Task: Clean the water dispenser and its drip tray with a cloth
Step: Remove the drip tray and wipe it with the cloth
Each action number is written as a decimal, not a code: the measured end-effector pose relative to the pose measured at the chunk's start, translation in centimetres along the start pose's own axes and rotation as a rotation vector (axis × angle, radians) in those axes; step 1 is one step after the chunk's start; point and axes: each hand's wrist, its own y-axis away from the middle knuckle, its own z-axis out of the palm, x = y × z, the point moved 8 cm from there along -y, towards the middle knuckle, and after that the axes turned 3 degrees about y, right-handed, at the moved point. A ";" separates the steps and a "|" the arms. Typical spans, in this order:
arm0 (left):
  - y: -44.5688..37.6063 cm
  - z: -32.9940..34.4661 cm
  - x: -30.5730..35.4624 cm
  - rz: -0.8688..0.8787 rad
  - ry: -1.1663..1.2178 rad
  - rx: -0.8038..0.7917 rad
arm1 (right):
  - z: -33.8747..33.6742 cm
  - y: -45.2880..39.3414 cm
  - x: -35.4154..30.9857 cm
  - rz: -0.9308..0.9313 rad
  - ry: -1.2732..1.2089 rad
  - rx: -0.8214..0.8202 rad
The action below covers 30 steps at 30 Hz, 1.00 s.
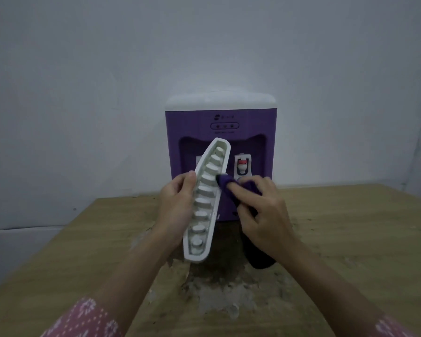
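My left hand (pixel 178 205) and right hand (pixel 265 215) are bare, no rings or watch that I can make out, and both forearms are uncovered. My sleeves (pixel 88 317) are pink with small white flower-like prints, pushed up toward the elbows; the right one looks the same, though only its edge shows.

Nothing really readable here. Water dispenser (pixel 220 132) has small logo plus few characters on purple front near top, way too blurred to make out. Below that, oval panel with three dots, tiny line of print under it, also illegible. Faint white mark low on front, mostly hidden. No numbers, no labels elsewhere.
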 end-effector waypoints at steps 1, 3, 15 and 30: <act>0.0 0.1 0.1 0.013 -0.004 -0.006 | -0.1 -0.4 0.3 0.038 0.016 0.022; 0.0 0.1 0.3 0.034 0.003 -0.004 | 0.4 -0.5 -0.1 -0.002 0.063 -0.021; -0.3 -0.7 0.7 0.111 0.015 0.014 | 1.1 0.9 -1.5 -0.110 0.051 -0.113; 0.5 -0.3 1.3 0.205 0.003 -0.022 | 0.5 0.1 -3.3 -0.032 0.012 -0.024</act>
